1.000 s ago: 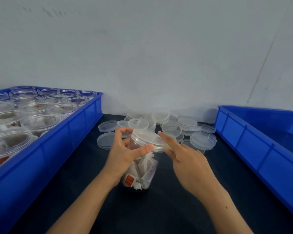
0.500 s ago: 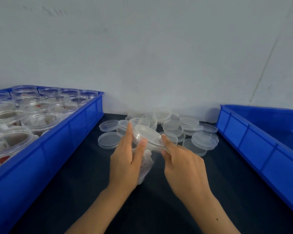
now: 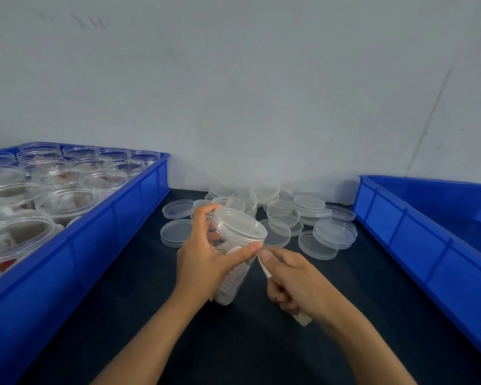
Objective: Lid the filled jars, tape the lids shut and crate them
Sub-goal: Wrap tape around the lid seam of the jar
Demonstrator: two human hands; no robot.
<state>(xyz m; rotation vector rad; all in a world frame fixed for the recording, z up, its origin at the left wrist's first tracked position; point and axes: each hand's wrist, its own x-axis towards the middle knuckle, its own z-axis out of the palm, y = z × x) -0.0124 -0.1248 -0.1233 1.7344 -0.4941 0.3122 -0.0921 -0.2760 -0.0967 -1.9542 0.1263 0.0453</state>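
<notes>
Your left hand [image 3: 206, 262] grips the jar [image 3: 232, 269] just under its lid [image 3: 240, 223], thumb and fingers curled round the neck, and the jar is tilted with the lid leaning away to the right, its base near the dark table [image 3: 233, 351]. The lid sits on the jar's mouth. Your right hand [image 3: 297, 284] is curled round a pale strip [image 3: 264, 266], thumb and forefinger pinching its upper end just beside the jar's neck; what the strip is cannot be told. Loose lids [image 3: 311, 218] lie in a heap beyond the jar by the wall. The left crate [image 3: 117, 226] holds open filled jars; the right crate [image 3: 417, 232] stands across the table.
</notes>
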